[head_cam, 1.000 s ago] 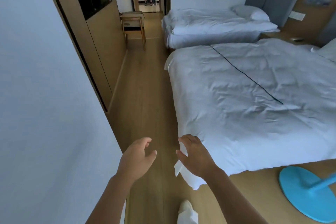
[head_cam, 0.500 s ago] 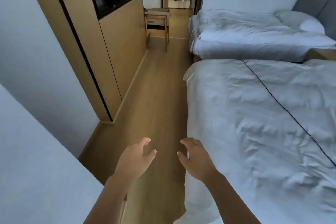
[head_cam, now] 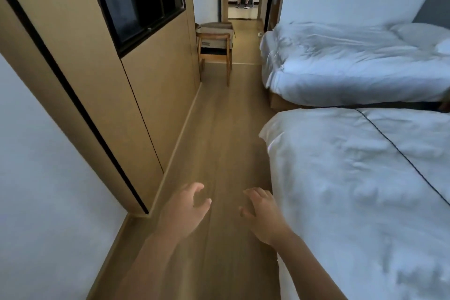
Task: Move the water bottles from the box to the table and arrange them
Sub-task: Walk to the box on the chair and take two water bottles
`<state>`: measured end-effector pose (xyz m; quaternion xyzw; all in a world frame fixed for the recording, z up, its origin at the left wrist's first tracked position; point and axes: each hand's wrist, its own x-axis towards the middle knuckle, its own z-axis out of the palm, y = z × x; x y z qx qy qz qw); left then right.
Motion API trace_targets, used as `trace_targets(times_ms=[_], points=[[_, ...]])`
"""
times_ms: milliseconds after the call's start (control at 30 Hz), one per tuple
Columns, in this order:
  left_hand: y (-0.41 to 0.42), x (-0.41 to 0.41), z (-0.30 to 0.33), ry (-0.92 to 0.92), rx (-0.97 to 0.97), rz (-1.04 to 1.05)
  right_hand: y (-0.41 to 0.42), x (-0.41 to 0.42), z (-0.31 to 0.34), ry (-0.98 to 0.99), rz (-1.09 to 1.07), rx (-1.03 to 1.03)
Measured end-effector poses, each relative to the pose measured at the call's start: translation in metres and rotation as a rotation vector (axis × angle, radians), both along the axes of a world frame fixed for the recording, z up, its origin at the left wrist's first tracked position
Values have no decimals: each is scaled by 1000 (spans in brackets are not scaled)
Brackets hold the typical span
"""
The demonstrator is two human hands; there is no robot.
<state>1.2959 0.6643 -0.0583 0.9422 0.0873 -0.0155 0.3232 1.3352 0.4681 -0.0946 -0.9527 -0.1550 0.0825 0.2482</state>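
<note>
Fingers of left hand (head_cam: 181, 210) and right hand (head_cam: 261, 214) loosely spread, holding nothing, chair (head_cam: 214, 52) nearer than before

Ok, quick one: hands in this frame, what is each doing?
Left hand: open, fingers loosely curled, holding nothing.
Right hand: open, fingers relaxed, holding nothing.

You have one head view only — it looks forward and down along the floor (head_cam: 226, 134), near the near bed (head_cam: 353, 190), facing the far chair (head_cam: 215, 48).
</note>
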Motion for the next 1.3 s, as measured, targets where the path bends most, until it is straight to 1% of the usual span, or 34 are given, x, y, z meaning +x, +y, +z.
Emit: trace_targets(times_ms=[200, 400, 500, 633, 733, 833, 933, 1033, 1167, 1300], points=[[21, 127, -3, 54, 32, -62, 18, 111, 4, 36, -49, -23], [23, 274, -19, 36, 31, -80, 17, 250, -6, 34, -106, 50], [18, 357, -22, 28, 16, -45, 14, 338, -7, 38, -77, 50], [9, 463, -12, 31, -69, 25, 4, 452, 4, 22, -57, 43], [8, 528, -7, 12, -65, 69, 1, 526, 12, 6, -41, 20], [9, 582, -11, 28, -55, 104, 3, 586, 13, 4, 26, -34], [11, 635, -17, 50, -17, 82, 7, 642, 12, -16, 83, -84], [21, 698, -23, 47, 6, 60, 15, 703, 9, -18, 94, -110], [42, 801, -29, -2, 18, 38, 34, 797, 4, -33, 71, -112], [67, 914, -16, -15, 39, -7, 58, 894, 11, -42, 27, -102]])
